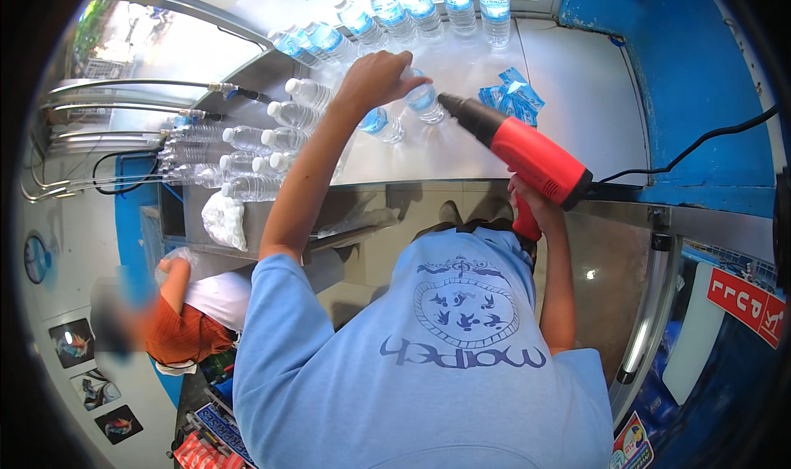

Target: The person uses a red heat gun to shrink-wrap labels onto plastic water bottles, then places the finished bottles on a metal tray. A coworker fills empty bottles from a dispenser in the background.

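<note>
My left hand (377, 78) is closed around the top of a clear plastic water bottle (425, 105) with a blue label, upright on the pale worktop (587, 90). In my right hand (537, 205) is the handle of a red and black heat gun (540, 158). Its dark nozzle points left at the bottle's side, very close to it; I cannot tell whether they touch. Another blue-labelled bottle (384, 129) stands just left of the held one, partly hidden by my left hand and wrist. Right of the nozzle lies a small pile of flat blue label sleeves (512, 97).
Labelled bottles (420, 12) line the back of the worktop. Several unlabelled, white-capped bottles (284, 115) crowd the left side, some behind my left forearm. The heat gun's black cord (700, 149) runs right along a blue wall (696, 65). Another person (194, 304) is at lower left.
</note>
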Action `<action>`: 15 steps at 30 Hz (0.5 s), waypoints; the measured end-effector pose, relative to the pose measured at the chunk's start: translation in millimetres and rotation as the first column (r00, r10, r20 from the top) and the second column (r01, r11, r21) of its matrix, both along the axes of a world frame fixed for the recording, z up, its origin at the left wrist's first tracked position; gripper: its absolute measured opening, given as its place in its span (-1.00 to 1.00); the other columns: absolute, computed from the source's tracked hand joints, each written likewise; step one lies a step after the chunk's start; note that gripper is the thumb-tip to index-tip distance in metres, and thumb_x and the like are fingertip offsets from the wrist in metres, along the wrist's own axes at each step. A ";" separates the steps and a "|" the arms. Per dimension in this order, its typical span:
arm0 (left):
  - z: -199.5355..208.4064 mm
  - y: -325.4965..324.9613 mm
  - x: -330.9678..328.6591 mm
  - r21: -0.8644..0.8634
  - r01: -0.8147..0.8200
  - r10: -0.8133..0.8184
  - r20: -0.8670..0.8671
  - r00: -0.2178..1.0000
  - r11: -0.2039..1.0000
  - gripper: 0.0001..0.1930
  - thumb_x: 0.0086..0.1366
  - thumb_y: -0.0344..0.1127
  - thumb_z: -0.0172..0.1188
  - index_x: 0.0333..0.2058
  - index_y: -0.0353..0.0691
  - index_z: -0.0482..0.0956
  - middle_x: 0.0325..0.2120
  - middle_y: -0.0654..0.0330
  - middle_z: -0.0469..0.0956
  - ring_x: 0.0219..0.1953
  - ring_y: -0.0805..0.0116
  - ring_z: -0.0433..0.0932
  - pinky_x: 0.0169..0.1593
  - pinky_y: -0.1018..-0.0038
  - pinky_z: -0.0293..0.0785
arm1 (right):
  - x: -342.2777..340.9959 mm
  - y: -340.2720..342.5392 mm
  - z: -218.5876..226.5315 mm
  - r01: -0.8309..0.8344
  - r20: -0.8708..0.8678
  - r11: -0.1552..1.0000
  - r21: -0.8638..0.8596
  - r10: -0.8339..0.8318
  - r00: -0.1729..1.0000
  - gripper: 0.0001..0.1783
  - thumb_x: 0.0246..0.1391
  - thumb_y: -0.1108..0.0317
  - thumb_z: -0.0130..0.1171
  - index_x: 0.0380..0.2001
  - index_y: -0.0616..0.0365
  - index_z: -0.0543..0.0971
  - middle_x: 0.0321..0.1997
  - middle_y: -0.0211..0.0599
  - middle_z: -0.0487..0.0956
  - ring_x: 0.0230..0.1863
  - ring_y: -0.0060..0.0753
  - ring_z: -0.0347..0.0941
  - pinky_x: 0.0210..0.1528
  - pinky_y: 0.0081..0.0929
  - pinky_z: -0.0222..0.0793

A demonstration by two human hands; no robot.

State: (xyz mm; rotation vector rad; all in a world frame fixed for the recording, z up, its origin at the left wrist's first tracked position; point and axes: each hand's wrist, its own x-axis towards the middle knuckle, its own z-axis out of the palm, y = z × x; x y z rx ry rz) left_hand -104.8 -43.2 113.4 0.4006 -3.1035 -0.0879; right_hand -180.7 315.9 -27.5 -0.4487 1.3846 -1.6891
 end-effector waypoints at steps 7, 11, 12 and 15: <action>-12.7 -1.1 -23.2 -0.171 -0.095 0.081 -0.085 0.993 0.981 -0.33 0.31 0.32 0.21 -0.62 -0.26 0.64 -0.64 -0.03 0.63 -0.53 -0.06 0.66 -0.42 0.16 0.57 | -4.1 2.3 6.3 -0.012 -0.089 1.000 0.018 0.014 0.996 -0.70 0.32 0.24 0.25 -0.02 0.19 0.55 -0.37 -0.41 0.55 -0.45 -0.61 0.49 -0.35 -0.54 0.43; -16.2 0.9 -28.6 -0.184 -0.162 0.152 -0.067 0.986 0.969 -0.36 0.26 0.34 0.24 -0.49 -0.25 0.67 -0.56 -0.06 0.66 -0.48 -0.07 0.68 -0.38 0.14 0.57 | -4.9 2.2 4.9 -0.066 -0.087 0.997 0.028 0.068 0.994 -0.75 0.32 0.22 0.28 -0.11 0.18 0.62 -0.34 -0.40 0.60 -0.43 -0.63 0.50 -0.31 -0.53 0.46; -16.2 0.9 -26.9 -0.159 -0.162 0.153 -0.070 0.986 0.974 -0.35 0.24 0.36 0.26 -0.42 -0.25 0.67 -0.59 -0.02 0.66 -0.49 -0.04 0.69 -0.34 0.14 0.58 | -5.1 2.0 3.5 -0.045 -0.075 0.999 0.008 0.045 0.996 -0.75 0.31 0.23 0.29 -0.12 0.18 0.62 -0.34 -0.41 0.60 -0.43 -0.63 0.50 -0.31 -0.53 0.46; -13.8 -3.3 -18.3 -0.088 -0.138 0.123 -0.149 0.981 0.987 -0.31 0.18 0.39 0.31 -0.24 -0.26 0.63 -0.61 0.04 0.67 -0.49 0.03 0.71 -0.25 0.16 0.59 | -6.6 2.8 -1.9 -0.002 -0.074 0.999 0.053 0.006 0.997 -0.76 0.29 0.23 0.32 -0.14 0.16 0.62 -0.34 -0.43 0.60 -0.43 -0.64 0.50 -0.32 -0.53 0.47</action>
